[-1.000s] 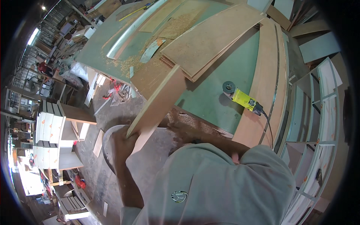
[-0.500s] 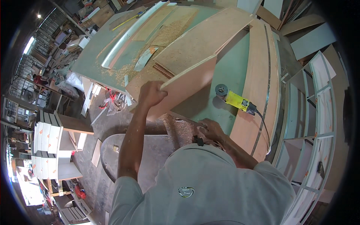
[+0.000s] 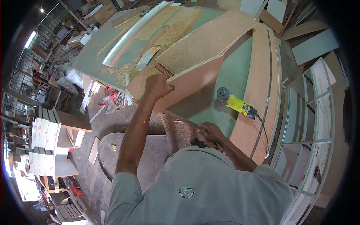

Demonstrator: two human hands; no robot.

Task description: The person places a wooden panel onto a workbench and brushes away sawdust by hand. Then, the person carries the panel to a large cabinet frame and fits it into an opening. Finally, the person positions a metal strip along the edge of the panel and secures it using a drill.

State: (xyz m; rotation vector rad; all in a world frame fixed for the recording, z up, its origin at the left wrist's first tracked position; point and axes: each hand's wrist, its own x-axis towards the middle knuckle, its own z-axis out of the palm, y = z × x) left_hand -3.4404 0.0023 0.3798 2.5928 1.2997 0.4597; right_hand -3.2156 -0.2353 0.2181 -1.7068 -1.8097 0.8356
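My left hand (image 3: 159, 87) is closed around the near end of a plywood board (image 3: 195, 84) that stands on its long edge on the green-topped table (image 3: 233, 77). The board's upper edge is pale and its broad face is pinkish brown. Down by the table's near edge, my right hand (image 3: 210, 132) has its fingers curled; whatever they hold, if anything, is hidden. A yellow-green angle grinder (image 3: 237, 104) lies to the right of the board, its disc toward the board and its cord trailing nearer.
Another wide plywood panel (image 3: 206, 37) lies beyond the held board. Sawdust (image 3: 174, 32), a long white strip (image 3: 137, 33) and a tape measure (image 3: 129, 20) are at the far left. A long panel (image 3: 258, 75) runs along the right, beside a white frame (image 3: 322, 138).
My left hand and the board's near end have moved slightly away and to the right. My right hand stays near the table edge, and the grinder lies where it was.
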